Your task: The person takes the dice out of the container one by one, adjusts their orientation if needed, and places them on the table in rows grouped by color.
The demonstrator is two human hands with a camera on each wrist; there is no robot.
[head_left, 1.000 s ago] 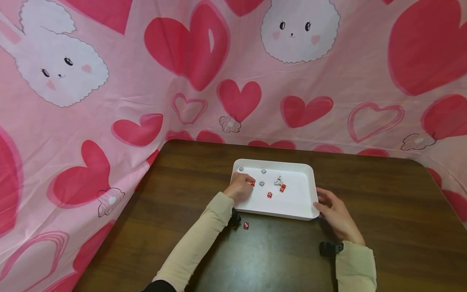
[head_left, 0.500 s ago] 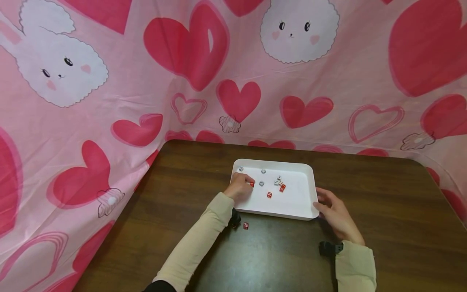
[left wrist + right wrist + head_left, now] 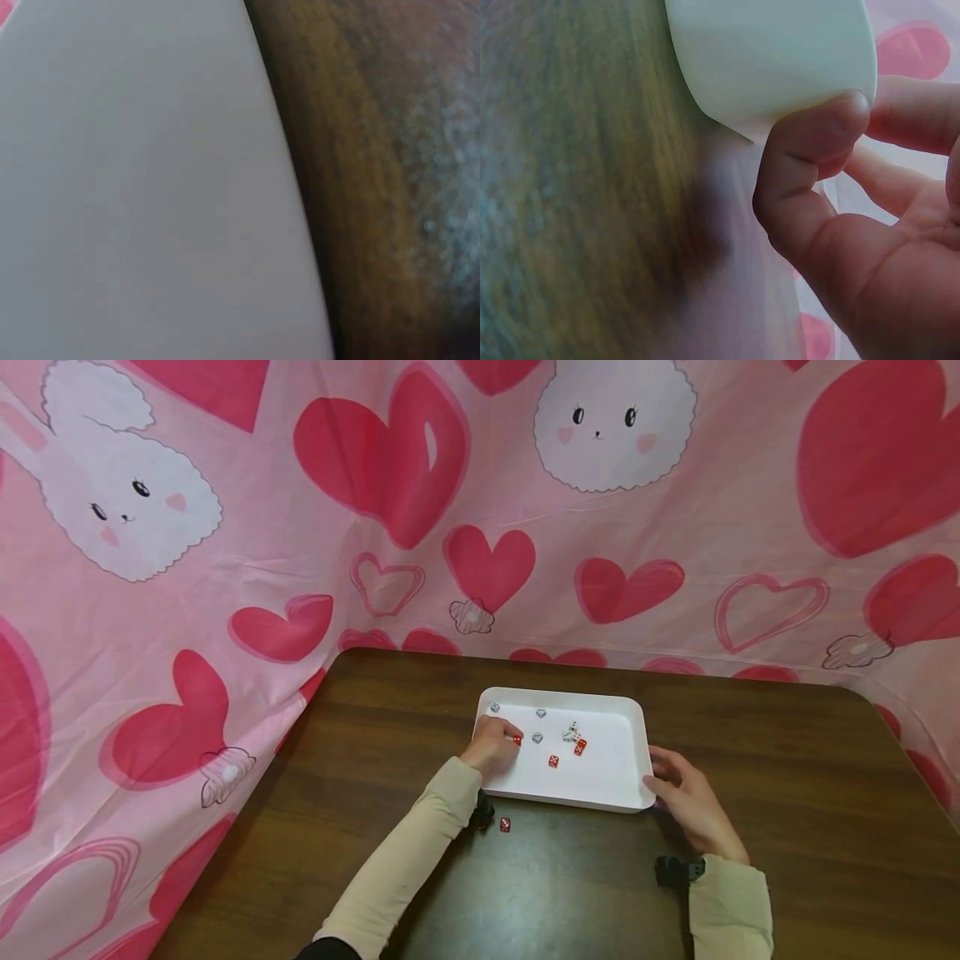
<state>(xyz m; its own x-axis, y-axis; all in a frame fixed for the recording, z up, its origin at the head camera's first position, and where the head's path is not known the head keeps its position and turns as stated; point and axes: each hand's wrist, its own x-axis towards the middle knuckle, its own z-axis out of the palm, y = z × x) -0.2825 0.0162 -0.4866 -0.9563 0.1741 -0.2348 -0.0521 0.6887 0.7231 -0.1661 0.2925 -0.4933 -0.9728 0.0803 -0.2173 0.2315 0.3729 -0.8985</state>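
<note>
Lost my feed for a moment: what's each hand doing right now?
Left hand: pinching a red die in the white tray.
Right hand: gripping the tray's near right corner.

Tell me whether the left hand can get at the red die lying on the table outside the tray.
Probably yes: the red die lies uncovered on the table beside the left forearm, below the left hand and white tray.

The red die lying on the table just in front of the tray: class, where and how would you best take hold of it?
Pinch the red die on the table by two opposite side faces, coming straight down from above. It is a small cube sitting flat on the wooden table, apart from the white tray, so its sides are free all round. The left hand is nearest.
</note>
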